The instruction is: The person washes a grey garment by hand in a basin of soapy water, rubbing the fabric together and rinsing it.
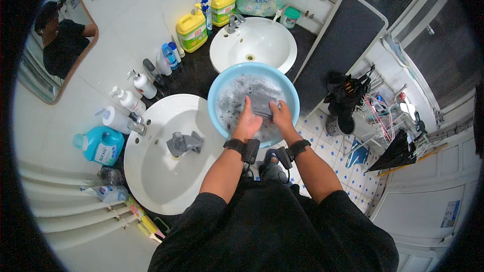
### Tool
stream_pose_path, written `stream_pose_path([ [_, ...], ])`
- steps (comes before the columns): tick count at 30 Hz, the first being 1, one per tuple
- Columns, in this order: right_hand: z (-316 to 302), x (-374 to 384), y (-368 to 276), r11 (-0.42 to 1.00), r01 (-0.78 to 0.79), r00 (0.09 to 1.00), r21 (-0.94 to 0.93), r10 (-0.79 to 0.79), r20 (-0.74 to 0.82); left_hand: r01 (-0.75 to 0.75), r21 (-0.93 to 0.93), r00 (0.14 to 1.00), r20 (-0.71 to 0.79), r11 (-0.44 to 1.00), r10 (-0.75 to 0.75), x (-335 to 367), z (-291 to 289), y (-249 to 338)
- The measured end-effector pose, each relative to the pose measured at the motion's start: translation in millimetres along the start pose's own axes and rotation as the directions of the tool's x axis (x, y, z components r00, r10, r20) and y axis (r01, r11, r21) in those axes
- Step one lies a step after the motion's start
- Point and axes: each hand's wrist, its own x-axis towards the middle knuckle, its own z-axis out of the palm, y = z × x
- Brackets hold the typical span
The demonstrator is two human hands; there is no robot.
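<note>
Over the light blue basin [294, 90], both my hands grip a small grey cloth [262, 105], held stretched between them. My left hand [246, 122] is closed on its left side, thumb up. My right hand [282, 117] pinches its right edge. Below the cloth, soapy water [229, 98] with white suds fills the basin. Another crumpled grey cloth [184, 143] lies in the white sink [156, 186] to the left, over the drain area. Whether these cloths are socks is not clear.
A second white sink [277, 45] stands beyond the basin. Yellow jugs [192, 31], pump bottles [130, 102] and a blue detergent bottle [101, 146] line the dark counter [189, 78]. At right are a folded ironing-board-like panel [345, 35], a bin [339, 125] and a hanger rack [383, 108].
</note>
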Motion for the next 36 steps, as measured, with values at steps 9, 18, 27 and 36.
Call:
stream_pose_path([
  [9, 0, -3, -77, 0.922, 0.385, 0.916, -0.043, -0.387, -0.102, 0.061, -0.030, 0.996, -0.060, 0.998, -0.062, -4, 26, -5],
  [18, -21, -26, -174, 0.656, 0.667, 0.743, -0.353, -0.620, 0.251, 0.183, -0.236, 0.974, 0.175, 0.954, -0.143, -8, 89, -11],
  [27, -33, -32, -185, 0.788, 0.554, 0.825, -0.267, -0.562, 0.052, 0.104, -0.340, 0.991, 0.111, 0.935, -0.070, -21, 115, -18],
  [36, -46, -19, -172, 0.841, 0.526, 0.839, -0.123, -0.537, -0.084, 0.050, -0.401, 0.998, 0.053, 0.915, -0.032, -2, 78, -37],
])
